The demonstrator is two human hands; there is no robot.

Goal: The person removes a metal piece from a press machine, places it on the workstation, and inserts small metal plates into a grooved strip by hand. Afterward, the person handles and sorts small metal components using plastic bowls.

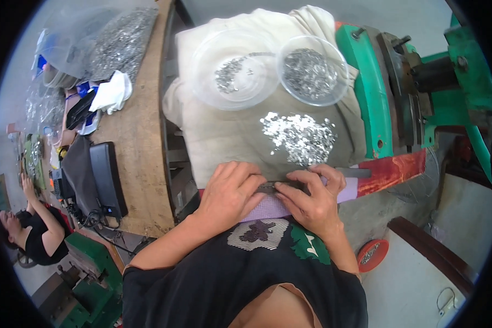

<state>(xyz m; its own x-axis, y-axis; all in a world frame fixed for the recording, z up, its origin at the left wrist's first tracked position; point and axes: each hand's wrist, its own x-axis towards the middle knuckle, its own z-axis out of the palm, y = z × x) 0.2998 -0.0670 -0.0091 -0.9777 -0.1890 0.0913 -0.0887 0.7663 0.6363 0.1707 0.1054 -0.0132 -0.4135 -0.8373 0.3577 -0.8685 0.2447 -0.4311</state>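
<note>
At the near edge of the cloth-covered table, my left hand (pixel 229 188) and my right hand (pixel 314 199) come close together. Their fingers are bent and pinch a small, dark grey metallic strip or row of pieces (pixel 267 187) between them; its exact kind is too small to make out. Beyond my fingers lies a loose heap of shiny, flat metal pieces (pixel 300 136). A dark grey bar (pixel 356 173) sticks out to the right from beside my right hand. Under both hands is a lilac cloth (pixel 268 208).
Two clear plastic tubs, a wide one (pixel 199 76) and a smaller one (pixel 341 82), hold metal pieces at the back. On the right stands a green machine (pixel 369 93). A wooden bench (pixel 145 158) carries bags and a black case (pixel 108 177). Another person (pixel 41 235) works far left.
</note>
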